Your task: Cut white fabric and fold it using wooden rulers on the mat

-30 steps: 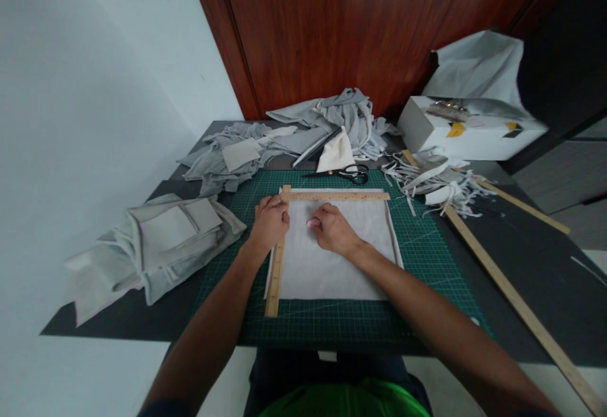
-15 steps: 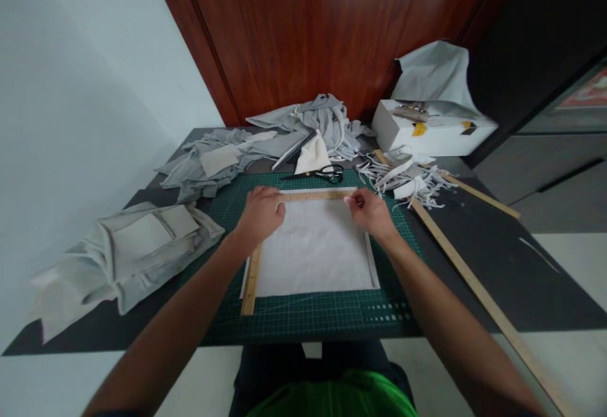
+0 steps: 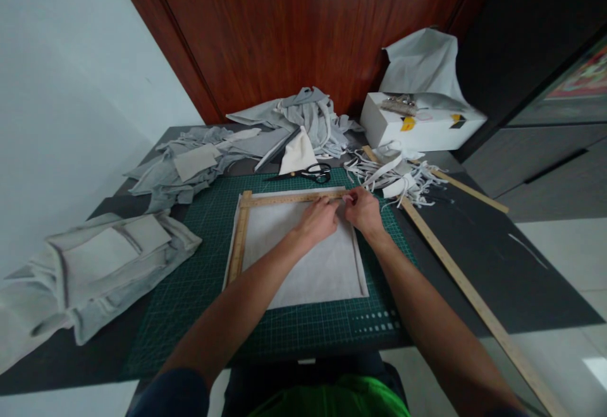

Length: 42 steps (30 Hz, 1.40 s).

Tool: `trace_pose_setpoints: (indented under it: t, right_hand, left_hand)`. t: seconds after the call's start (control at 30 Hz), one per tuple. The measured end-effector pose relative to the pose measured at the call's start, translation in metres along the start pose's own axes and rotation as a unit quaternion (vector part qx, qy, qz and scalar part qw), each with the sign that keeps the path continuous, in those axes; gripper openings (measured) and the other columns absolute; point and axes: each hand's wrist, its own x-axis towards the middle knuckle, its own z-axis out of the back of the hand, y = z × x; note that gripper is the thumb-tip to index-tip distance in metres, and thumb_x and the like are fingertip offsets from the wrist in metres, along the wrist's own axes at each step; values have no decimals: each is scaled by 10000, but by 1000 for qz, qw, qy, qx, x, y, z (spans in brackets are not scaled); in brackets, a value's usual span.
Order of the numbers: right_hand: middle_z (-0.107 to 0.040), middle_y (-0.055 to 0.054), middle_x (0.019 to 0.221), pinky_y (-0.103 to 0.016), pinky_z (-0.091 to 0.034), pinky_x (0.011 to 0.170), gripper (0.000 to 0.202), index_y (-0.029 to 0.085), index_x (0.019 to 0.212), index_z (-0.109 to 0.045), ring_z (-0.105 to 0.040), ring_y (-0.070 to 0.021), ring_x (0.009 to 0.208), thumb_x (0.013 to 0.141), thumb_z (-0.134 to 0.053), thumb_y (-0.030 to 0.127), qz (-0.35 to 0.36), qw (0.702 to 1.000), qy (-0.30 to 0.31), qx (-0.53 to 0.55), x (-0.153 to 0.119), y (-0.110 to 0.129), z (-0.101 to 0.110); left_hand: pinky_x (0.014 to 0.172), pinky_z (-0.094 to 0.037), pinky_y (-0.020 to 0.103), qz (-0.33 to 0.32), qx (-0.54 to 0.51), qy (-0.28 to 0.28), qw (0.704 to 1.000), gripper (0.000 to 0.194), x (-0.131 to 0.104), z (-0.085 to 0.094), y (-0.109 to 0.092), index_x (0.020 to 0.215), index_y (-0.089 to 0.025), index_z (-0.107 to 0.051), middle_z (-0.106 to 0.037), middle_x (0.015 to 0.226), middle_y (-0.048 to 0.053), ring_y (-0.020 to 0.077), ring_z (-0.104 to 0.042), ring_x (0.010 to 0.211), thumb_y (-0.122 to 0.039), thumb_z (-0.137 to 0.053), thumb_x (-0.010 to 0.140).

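A white cloth (image 3: 308,271) lies flat on the green cutting mat (image 3: 190,265). An L-shaped wooden ruler (image 3: 241,234) rests along the cloth's left and top edges. My left hand (image 3: 320,218) is on the ruler's top arm near its right end, fingers partly spread, palm down. Close beside it, my right hand (image 3: 363,208) pinches something small and pale at the cloth's top right corner, too small to make out. Black scissors (image 3: 313,173) lie just above the ruler.
Grey fabric heaps (image 3: 190,158) lie at the back; folded fabric (image 3: 104,265) sits at the left. Thin strips (image 3: 398,174) and a long wooden strip (image 3: 455,259) are on the right. A white box (image 3: 417,123) stands at the back right.
My left hand has moved right along the ruler from its left corner, uncovering that corner. My right hand stays at the cloth's top right corner. The view has shifted slightly.
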Motion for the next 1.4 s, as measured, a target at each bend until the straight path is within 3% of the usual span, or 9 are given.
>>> trace_pose_setpoints:
  t: [0.17, 0.37, 0.6, 1.03, 1.4]
  right_hand:
    - [-764, -130, 898, -338, -533, 803, 237, 146, 984, -755, -688, -255, 826, 904, -539, 199, 23, 999, 1, -33, -5, 3, 2]
    - [-750, -153, 949, -332, -505, 796, 260, 140, 987, -794, -682, -250, 823, 940, -543, 187, 37, 995, 23, -95, -10, 5, 4]
    - [-760, -150, 981, -340, -504, 829, 277, 125, 1116, -739, -678, -258, 864, 977, -506, 178, 51, 997, -3, -51, -11, 2, -4]
    - [-747, -130, 950, -328, -488, 805, 205, 165, 994, -691, -656, -241, 842, 999, -487, 188, 72, 997, -14, -34, -11, 3, -9]
    - [-750, -138, 955, -328, -487, 791, 204, 160, 992, -689, -665, -244, 838, 993, -485, 176, 64, 997, -4, -47, -11, 7, -10]
  left_hand:
    - [1119, -524, 399, -2, 1, 7, 1000, 425, 1, -2, 0, 1380, -172, -690, -708, 1299, 148, 286, -643, 1277, -146, -552, 978]
    - [1146, -495, 414, -5, 32, 7, 999, 317, 1, -4, -2, 1232, -173, -754, -690, 1274, 148, 296, -596, 1304, -195, -545, 995]
    - [1122, -510, 429, -2, 51, 17, 999, 347, -2, -2, -7, 1288, -169, -731, -667, 1310, 166, 312, -557, 1344, -216, -525, 1013]
    - [1138, -487, 427, -4, 50, -10, 999, 374, -1, -14, 1, 1302, -184, -745, -676, 1303, 157, 302, -584, 1293, -204, -513, 1008]
    - [1148, -486, 427, -3, 49, -3, 999, 376, -1, -11, 0, 1308, -184, -753, -688, 1270, 159, 313, -585, 1306, -217, -515, 1018]
